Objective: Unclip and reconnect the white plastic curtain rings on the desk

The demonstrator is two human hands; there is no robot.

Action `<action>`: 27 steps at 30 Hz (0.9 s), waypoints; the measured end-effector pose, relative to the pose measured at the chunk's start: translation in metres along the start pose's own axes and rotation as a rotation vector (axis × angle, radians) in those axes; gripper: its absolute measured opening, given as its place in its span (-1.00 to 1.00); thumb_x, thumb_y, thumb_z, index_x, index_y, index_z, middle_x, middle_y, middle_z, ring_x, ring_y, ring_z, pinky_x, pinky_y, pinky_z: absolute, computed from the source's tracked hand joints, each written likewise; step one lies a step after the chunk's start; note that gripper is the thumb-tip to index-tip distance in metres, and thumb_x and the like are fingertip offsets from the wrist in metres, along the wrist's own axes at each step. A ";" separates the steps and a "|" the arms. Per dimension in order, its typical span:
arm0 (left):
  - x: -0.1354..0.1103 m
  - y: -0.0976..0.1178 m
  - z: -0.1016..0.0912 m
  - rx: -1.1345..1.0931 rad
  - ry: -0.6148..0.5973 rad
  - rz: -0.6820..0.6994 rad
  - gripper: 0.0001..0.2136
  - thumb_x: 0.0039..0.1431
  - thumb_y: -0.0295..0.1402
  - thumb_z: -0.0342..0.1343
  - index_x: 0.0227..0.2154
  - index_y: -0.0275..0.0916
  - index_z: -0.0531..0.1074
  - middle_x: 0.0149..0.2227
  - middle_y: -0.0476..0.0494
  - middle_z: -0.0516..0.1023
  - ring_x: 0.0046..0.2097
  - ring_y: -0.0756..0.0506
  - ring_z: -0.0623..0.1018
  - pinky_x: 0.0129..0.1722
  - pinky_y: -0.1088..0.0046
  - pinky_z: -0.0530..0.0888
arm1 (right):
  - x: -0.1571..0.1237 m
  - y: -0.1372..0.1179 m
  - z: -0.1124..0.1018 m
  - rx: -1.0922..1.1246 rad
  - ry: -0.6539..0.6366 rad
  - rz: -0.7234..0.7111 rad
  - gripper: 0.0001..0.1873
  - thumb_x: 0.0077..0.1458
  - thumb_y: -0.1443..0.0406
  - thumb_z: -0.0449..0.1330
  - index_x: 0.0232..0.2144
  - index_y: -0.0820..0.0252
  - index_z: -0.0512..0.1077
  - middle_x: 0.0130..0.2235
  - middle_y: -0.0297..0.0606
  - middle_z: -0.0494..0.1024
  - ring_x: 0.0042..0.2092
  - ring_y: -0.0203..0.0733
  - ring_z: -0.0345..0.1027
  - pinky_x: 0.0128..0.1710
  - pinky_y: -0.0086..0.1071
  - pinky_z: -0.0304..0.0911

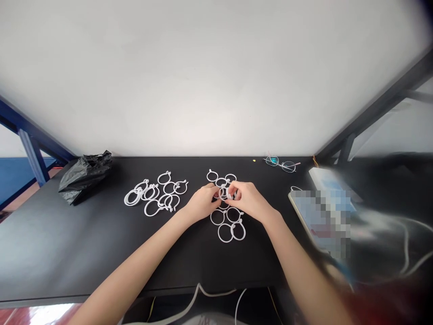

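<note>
My left hand (203,202) and my right hand (246,197) meet over the middle of a black table (101,243). Both pinch a white plastic ring (224,193) between their fingertips. Around and below the hands lies a cluster of several white rings (227,224), some linked or touching. To the left of my left hand, a second group of several loose white rings (157,194) is spread on the table.
A crumpled black plastic bag (84,176) sits at the far left. Eyeglasses (281,164) lie near the back edge. A tablet or phone (321,216) and a book lie at the right, with white cables (406,243) beside them. A white wall stands behind.
</note>
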State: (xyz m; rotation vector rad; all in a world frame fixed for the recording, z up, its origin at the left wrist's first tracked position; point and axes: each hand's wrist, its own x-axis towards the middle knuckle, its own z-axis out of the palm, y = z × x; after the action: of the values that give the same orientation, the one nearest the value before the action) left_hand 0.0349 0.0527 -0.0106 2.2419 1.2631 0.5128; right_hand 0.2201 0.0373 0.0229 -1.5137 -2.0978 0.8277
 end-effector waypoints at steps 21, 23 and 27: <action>-0.012 -0.002 -0.020 -0.360 0.011 0.003 -0.80 0.17 -0.23 0.15 -0.46 -0.23 0.53 -0.42 -0.02 0.51 -0.40 0.00 0.37 -0.38 0.49 0.28 | 0.002 0.003 -0.006 0.344 0.076 0.053 -0.87 -0.10 0.33 0.27 -0.45 0.20 0.38 -0.45 -0.38 0.43 -0.55 -0.43 0.15 -0.52 -0.47 0.13; -0.013 -0.005 -0.022 -0.426 0.025 -0.046 -0.80 0.15 -0.22 0.16 -0.44 -0.24 0.53 -0.41 -0.03 0.53 -0.39 0.00 0.39 -0.41 0.50 0.28 | 0.003 0.005 -0.006 0.369 0.100 0.049 -0.87 -0.08 0.32 0.28 -0.44 0.21 0.38 -0.43 -0.37 0.44 -0.55 -0.43 0.15 -0.52 -0.47 0.12; -0.016 -0.013 -0.023 -0.541 0.084 -0.171 -0.80 0.12 -0.21 0.17 -0.44 -0.26 0.46 -0.41 -0.01 0.50 -0.47 0.05 0.35 -0.50 0.53 0.24 | 0.005 0.006 -0.004 0.421 0.173 0.032 -0.83 -0.07 0.29 0.32 -0.43 0.21 0.39 -0.40 -0.34 0.48 -0.54 -0.43 0.18 -0.51 -0.46 0.15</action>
State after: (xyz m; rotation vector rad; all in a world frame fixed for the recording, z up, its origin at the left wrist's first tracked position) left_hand 0.0057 0.0499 -0.0008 1.6645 1.1709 0.7815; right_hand 0.2251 0.0441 0.0220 -1.3388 -1.6507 1.0326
